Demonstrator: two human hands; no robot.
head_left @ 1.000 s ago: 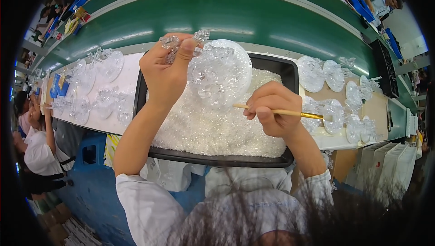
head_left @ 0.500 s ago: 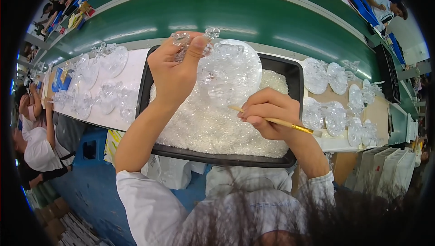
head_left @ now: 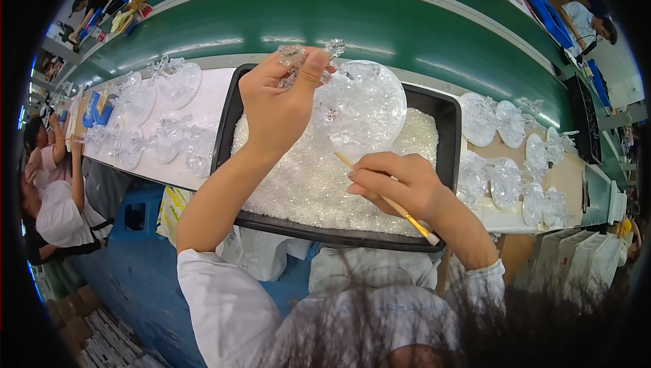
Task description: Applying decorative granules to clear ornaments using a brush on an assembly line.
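A clear figurine with a round disc base (head_left: pixel 369 107) is tilted above the tray, its base facing me. My left hand (head_left: pixel 281 93) is closed round the figurine's upper part, whose clear bits stick out past the fingers. Between the fingers of my right hand (head_left: pixel 400 185) sits a slim paintbrush (head_left: pixel 409 217), bristles toward me and the wooden handle end just below the disc. Beneath both hands lies a black tray (head_left: pixel 339 236) filled with white, glittering granules (head_left: pixel 305 198).
Several clear figurines on round bases stand left (head_left: pixel 180 87) and right (head_left: pixel 505 124) of the tray on the white worktop (head_left: pixel 213 97). A green conveyor belt (head_left: pixel 407 36) runs behind. Blue packets (head_left: pixel 102 110) lie at the left, and other people (head_left: pixel 64 202) work there.
The view has shifted slightly, so most things sit a little further right. The brush has swung in my right hand, its bristle end now lower and nearer me.
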